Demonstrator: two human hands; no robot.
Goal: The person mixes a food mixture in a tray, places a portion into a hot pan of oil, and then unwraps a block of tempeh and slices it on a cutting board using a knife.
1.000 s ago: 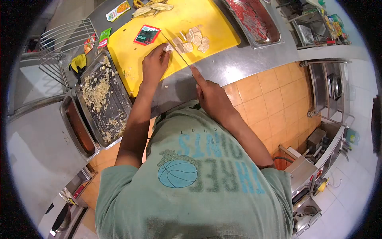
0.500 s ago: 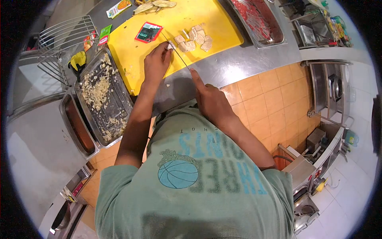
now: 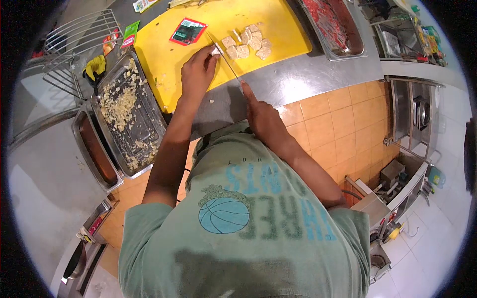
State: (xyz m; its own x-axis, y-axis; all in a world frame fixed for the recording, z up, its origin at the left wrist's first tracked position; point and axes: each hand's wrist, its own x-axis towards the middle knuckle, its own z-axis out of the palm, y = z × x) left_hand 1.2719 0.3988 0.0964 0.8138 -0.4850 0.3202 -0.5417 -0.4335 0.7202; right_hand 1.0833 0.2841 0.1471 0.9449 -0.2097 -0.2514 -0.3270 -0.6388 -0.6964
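Observation:
My right hand (image 3: 266,116) is closed around a knife (image 3: 227,61), index finger stretched along it, with the thin blade slanting away to the left over the yellow cutting board (image 3: 278,30). The fingertips of my left hand (image 3: 198,72) pinch a small pale chunk (image 3: 215,51) right beside the blade. Just to the right of the knife lies a loose cluster of cut beige, speckled pieces (image 3: 242,51); they look like tempeh, but I cannot be sure. Beyond my left hand a red-edged, dark packet (image 3: 189,32) rests flat on the board.
On the left, a metal tray (image 3: 141,119) holds crumbled pale food, beside a narrower pan (image 3: 95,149) of brownish-orange contents. At the upper right stands a deep pan (image 3: 365,52) with red residue. A green packet (image 3: 130,34) and a wire rack (image 3: 82,35) are at the upper left.
The view has shifted slightly, so the board and pans appear a little to the right. Both hands keep their holds, with the knife blade still next to the pale chunk.

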